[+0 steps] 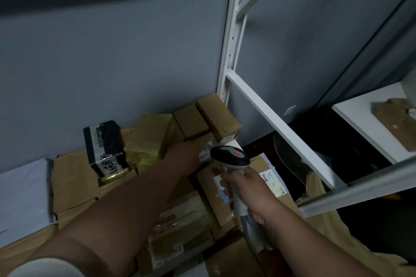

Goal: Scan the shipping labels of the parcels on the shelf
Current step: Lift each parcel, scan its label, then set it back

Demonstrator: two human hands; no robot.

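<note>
Cardboard parcels (191, 121), boxy and taped, heaped toward the shelf's right rear corner by the white upright (231, 51). Smooth plastic scanner (229, 157) gripped at the handle by right hand (249, 191) (fingers wrapped tight). Left hand (186, 150) reaching among the boxes, grip impossible to tell.

A blue-grey wall (112, 63) fills the back, dimly lit. A white metal shelving upright (231, 51) with slotted holes rises at centre, a crossbar (281, 128) slanting down from it. At right stands a white shelf board (360, 123); the floor (337, 141) below looks dark, perhaps black.

Brown cardboard parcels (139, 177) lie crowded on the shelf (20, 186), some labelled.
</note>
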